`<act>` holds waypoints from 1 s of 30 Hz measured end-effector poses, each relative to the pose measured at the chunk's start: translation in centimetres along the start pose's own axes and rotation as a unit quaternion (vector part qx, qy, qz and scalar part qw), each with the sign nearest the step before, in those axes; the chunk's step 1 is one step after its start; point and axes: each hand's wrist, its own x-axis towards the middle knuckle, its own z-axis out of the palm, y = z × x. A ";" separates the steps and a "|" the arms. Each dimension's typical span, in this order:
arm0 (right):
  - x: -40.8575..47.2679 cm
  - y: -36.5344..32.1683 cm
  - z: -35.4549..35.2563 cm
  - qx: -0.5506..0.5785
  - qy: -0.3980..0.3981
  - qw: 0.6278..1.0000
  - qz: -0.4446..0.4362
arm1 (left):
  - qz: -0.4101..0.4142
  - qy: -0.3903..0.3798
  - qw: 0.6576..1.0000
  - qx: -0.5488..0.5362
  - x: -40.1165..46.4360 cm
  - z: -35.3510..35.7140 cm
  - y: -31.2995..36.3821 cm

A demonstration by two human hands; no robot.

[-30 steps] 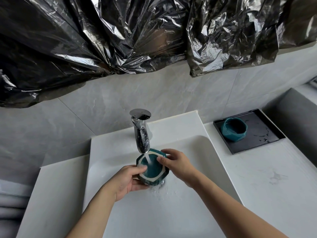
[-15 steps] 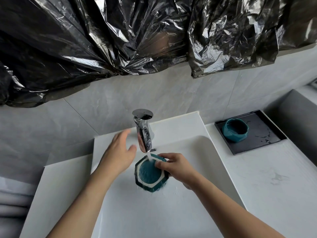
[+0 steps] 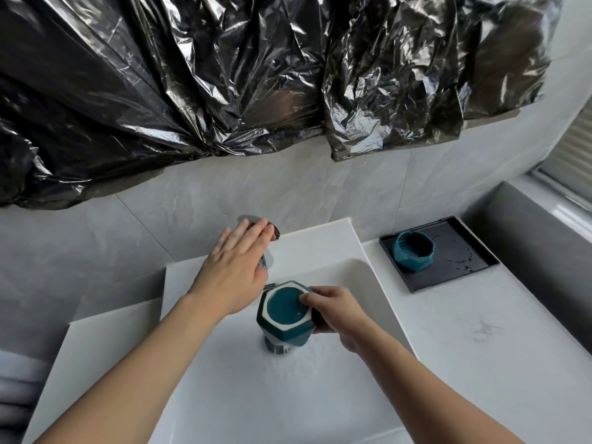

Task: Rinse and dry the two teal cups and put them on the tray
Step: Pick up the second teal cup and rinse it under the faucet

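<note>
Bright, even daylight from window [image 3: 573, 161] at right. Glare streaks on black plastic sheeting [image 3: 224, 75]. Soft shadows. Wide-angle bending at edges; focus sharp.

2 teal cups: 1st cup [image 3: 286, 312] over sink, 2nd cup [image 3: 413, 253] on tray. 1 black tray [image 3: 461, 267]. 1 white sink [image 3: 243, 386]. 1 chrome faucet [image 3: 270, 243]. 2 hands: left hand [image 3: 235, 267], right hand [image 3: 333, 310]. 2 black plastic sheets [image 3: 192, 75] on wall.

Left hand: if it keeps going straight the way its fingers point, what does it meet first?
The left hand already lies over the faucet top; beyond that, probably the grey wall tile, though depth is unclear.
</note>
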 end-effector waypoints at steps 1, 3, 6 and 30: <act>-0.2 -0.1 -0.3 -0.002 0.007 1.000 0.002 | 0.024 0.025 0.999 0.000 -1.1 -0.2 0.5; -0.8 -0.2 -0.8 -0.002 0.015 1.000 0.008 | 0.068 0.058 0.995 -0.032 -4.2 0.5 1.9; -1.9 -0.3 -1.4 0.002 0.025 0.999 0.026 | 0.097 0.018 0.993 -0.058 -8.8 3.2 3.5; -6.9 5.6 1.6 -0.517 -0.088 0.764 -0.374 | 0.028 -0.053 0.983 -0.176 -14.4 5.6 -0.9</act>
